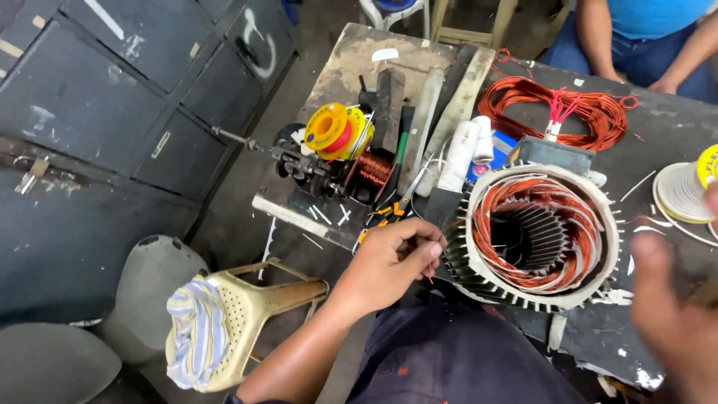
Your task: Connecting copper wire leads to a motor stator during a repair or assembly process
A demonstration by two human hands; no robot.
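A: Start at the left. What's there?

B: A pale plastic stool with a striped rag draped over it, then a coil-winding jig with a yellow wire spool at the bench's near corner.

A: And the hands?

B: The left hand rests against the finned side of the motor stator, fingertips pinched together as if on something thin; I can't make out what, or whether anything is really between them. Orange-handled pliers lie just beyond the knuckles.

A: Where does the stator sit?

B: On the dark bench in front of the person, bore facing up, copper windings looped around the slots.

A: How would it handle?

B: Heavy and rigid, I'd judge, being a finned metal shell. Take it by the outer fins or the rim. The enamelled windings and the white insulation look easy to scrape or bend, so keep fingers off those.

A: Further right?

B: A loose hank of copper wire behind, a white tape roll cut by the edge. The right hand is blurred and partly out of frame; it looks spread and empty. Another person's arms show at the top, cropped.
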